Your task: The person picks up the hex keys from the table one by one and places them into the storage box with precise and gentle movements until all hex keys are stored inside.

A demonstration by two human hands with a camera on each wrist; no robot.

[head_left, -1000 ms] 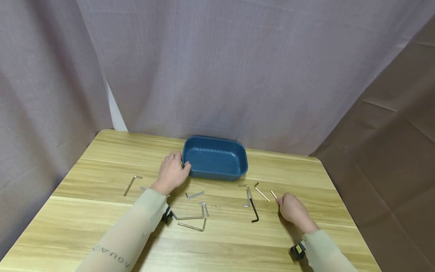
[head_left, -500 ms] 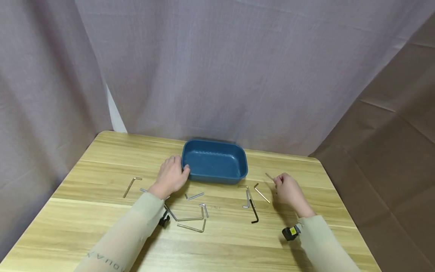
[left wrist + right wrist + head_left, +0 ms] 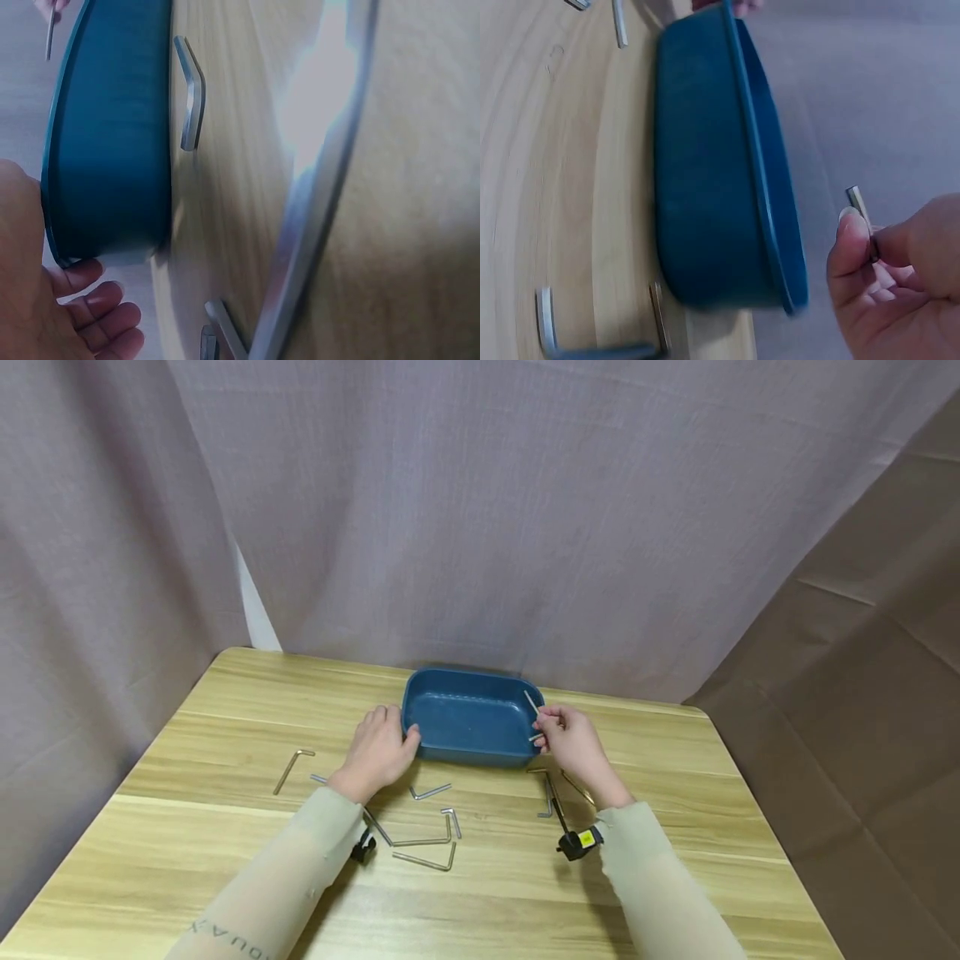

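wood table (image 3: 675, 860): right hand (image 3: 567, 742) pinches hex key (image 3: 532, 702) upright over tray (image 3: 468, 718); left hand (image 3: 378, 750) loose.

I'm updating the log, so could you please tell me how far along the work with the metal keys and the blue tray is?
Early on. The blue tray looks empty so far. In hand: the right hand pinches one small key over the tray's right rim, while the left hand steadies the left end. Left: about nine keys lie on the table.
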